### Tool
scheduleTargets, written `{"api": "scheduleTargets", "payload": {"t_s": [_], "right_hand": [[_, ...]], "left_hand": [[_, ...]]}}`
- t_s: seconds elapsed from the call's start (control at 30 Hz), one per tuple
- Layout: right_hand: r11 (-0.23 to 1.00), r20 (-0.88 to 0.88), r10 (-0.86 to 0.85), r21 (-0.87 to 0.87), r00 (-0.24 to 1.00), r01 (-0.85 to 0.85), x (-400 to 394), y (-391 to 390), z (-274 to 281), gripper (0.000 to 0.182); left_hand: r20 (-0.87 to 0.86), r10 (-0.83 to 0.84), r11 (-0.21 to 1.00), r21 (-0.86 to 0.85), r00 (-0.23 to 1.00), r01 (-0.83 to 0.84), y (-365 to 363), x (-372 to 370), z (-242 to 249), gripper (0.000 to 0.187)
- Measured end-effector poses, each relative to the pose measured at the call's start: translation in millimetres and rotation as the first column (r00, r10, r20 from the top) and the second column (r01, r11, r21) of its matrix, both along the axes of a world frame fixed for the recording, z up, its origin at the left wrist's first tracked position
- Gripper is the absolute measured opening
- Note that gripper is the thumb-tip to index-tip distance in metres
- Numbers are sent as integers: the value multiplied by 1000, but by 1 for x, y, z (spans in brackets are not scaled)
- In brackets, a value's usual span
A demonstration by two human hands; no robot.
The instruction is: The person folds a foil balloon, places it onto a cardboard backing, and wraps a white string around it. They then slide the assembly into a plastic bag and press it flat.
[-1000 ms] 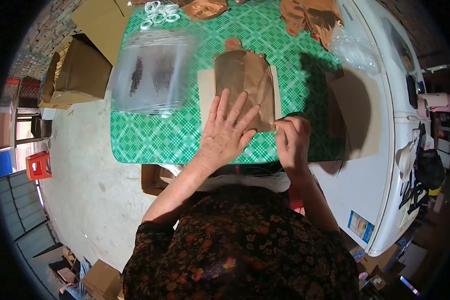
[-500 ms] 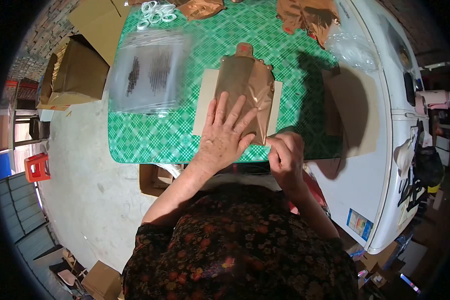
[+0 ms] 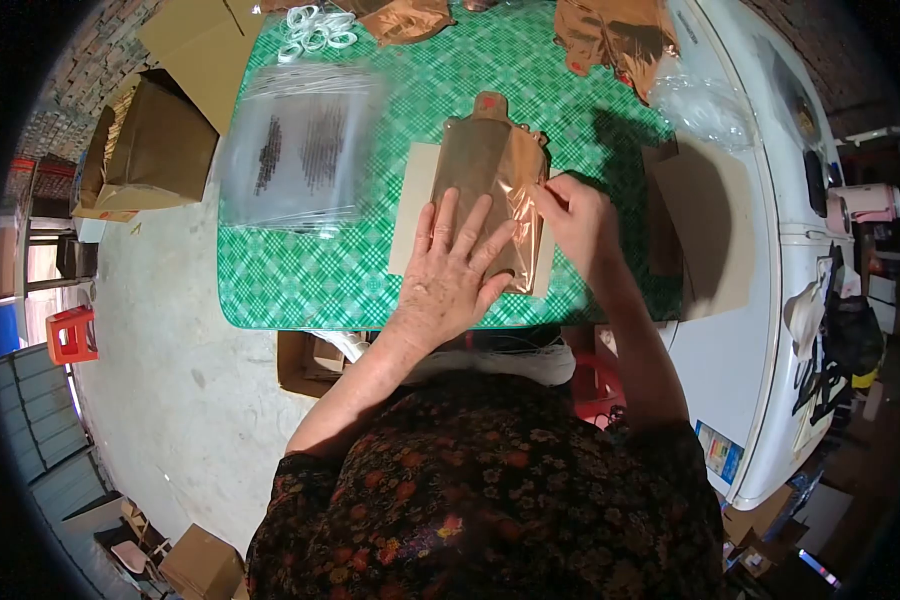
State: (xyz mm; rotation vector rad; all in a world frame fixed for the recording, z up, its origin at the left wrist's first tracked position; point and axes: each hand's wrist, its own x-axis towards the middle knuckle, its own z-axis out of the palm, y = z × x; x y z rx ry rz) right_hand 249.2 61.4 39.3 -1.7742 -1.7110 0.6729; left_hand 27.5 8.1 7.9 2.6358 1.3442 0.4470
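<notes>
A folded copper-coloured foil balloon (image 3: 475, 150), flat and shiny with a small tab at its top, lies on a beige cardboard sheet (image 3: 411, 210). My left hand (image 3: 445, 280) rests palm down on the lower part of the foil, fingers spread. At the foil's right edge my right hand (image 3: 580, 220) is closed, thumb and fingers pinching that edge. The foil under my left palm is hidden.
A green checked cloth (image 3: 300, 285) covers the table. Clear plastic bags (image 3: 300, 150) lie stacked at left, white rings (image 3: 315, 32) behind them. More copper foil (image 3: 615, 35) and crumpled clear plastic (image 3: 705, 105) are at back right, beside a white refrigerator (image 3: 760, 250).
My right hand has moved up along the foil's right edge, from the bottom corner to about mid-height. The foil's right side now lies folded further inward. My left hand stays in place.
</notes>
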Motion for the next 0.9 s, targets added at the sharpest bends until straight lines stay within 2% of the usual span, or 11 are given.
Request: {"api": "scheduleTargets", "payload": {"t_s": [0.13, 0.23, 0.33, 0.43, 0.53, 0.63, 0.73, 0.83, 0.9], "right_hand": [[999, 27, 15, -50, 1000, -14, 7, 20, -2, 38], [997, -28, 10, -79, 1000, -12, 9, 28, -4, 37], [989, -128, 108, -90, 986, -119, 19, 40, -15, 35], [963, -335, 89, -212, 938, -167, 24, 47, -11, 33], [950, -367, 37, -276, 929, -147, 21, 49, 3, 33], [936, -375, 1, -325, 927, -132, 24, 60, -4, 32], [916, -402, 56, -343, 914, -207, 30, 69, -10, 26], [922, -418, 36, -337, 908, -192, 28, 74, -11, 22], [966, -339, 115, -181, 934, -184, 31, 75, -35, 17]], "left_hand": [[1, -2, 1000, 8, 1000, 2, 1, -1, 2, 70], [-23, -1, 1000, -1, 1000, 1, 0, -1, 5, 70], [-12, -2, 1000, 3, 1000, 2, 0, 0, 4, 69], [-19, 0, 1000, -21, 1000, 0, 0, 0, 2, 69], [-15, -3, 1000, -23, 1000, 2, 0, 0, 1, 69], [-9, -6, 1000, -25, 1000, 6, 0, 0, -1, 67], [-5, -5, 1000, -20, 1000, 4, 0, 0, -1, 65], [20, 1, 1000, -5, 1000, -1, 0, 0, -4, 63], [8, 2, 1000, -9, 1000, -2, 0, 0, -1, 64]]}}
